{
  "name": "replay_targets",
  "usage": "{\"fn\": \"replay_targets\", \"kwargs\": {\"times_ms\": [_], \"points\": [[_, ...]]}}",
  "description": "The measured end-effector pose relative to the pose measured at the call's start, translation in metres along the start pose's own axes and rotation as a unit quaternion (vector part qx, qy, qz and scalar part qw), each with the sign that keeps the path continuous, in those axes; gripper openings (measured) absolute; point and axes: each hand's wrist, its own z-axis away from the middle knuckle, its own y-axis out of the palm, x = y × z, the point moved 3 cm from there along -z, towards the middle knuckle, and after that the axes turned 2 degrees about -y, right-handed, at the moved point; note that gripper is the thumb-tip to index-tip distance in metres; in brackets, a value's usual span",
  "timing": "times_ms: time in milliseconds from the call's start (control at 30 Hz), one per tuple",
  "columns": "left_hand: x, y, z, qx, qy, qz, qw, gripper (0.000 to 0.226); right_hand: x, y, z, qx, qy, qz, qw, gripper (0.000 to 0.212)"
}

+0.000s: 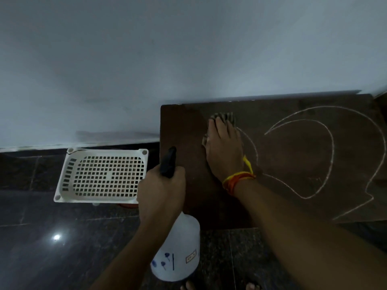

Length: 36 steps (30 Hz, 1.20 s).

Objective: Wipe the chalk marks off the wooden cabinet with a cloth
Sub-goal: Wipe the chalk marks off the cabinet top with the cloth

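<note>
We press the right hand (225, 152) flat on a soft, limp striped cloth (223, 118), pinning it near the dark wooden cabinet top's (184, 130) back-left corner beside white chalk curves (326, 170); the left hand (160, 192) grips a white spray bottle (178, 248).

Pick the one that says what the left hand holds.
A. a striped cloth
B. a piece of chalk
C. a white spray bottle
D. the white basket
C: the left hand is wrapped around the black trigger head of the white spray bottle, beside the cabinet; the striped cloth is under the right hand, pressed flat on the cabinet top.
</note>
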Motion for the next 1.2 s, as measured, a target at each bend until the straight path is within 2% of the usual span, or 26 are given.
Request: {"fn": "replay_targets", "kwargs": {"times_ms": [167,267,433,600,700,867,1000,1200], "points": [[-0.009,0.000,-0.003,0.014,-0.007,0.009,1.000,0.026,0.006,-0.004,0.042,0.017,-0.004,-0.018,1.000,0.052],[-0.016,-0.002,-0.008,0.006,-0.002,0.014,1.000,0.026,0.001,-0.007,-0.003,0.003,-0.028,-0.007,1.000,0.052],[-0.013,-0.008,-0.015,-0.002,0.007,0.018,1.000,0.024,0.015,-0.001,-0.055,-0.019,0.014,-0.046,0.999,0.055],[-0.012,-0.009,-0.014,0.000,0.003,0.013,1.000,0.027,0.069,0.008,-0.063,0.008,-0.101,-0.057,0.993,0.053],[-0.017,-0.007,-0.014,0.000,0.010,0.009,1.000,0.026,0.056,0.004,-0.071,0.006,-0.137,-0.045,0.990,0.052],[-0.019,-0.004,-0.016,0.007,0.004,0.014,1.000,0.024,-0.020,-0.007,-0.084,-0.009,-0.070,0.017,0.997,0.053],[-0.017,-0.001,-0.015,0.009,0.004,0.018,1.000,0.025,-0.004,-0.005,-0.058,0.005,-0.055,-0.017,0.998,0.054],[-0.018,-0.001,-0.006,0.003,0.003,0.022,1.000,0.023,0.002,-0.002,0.008,0.043,-0.060,0.009,0.997,0.054]]}}
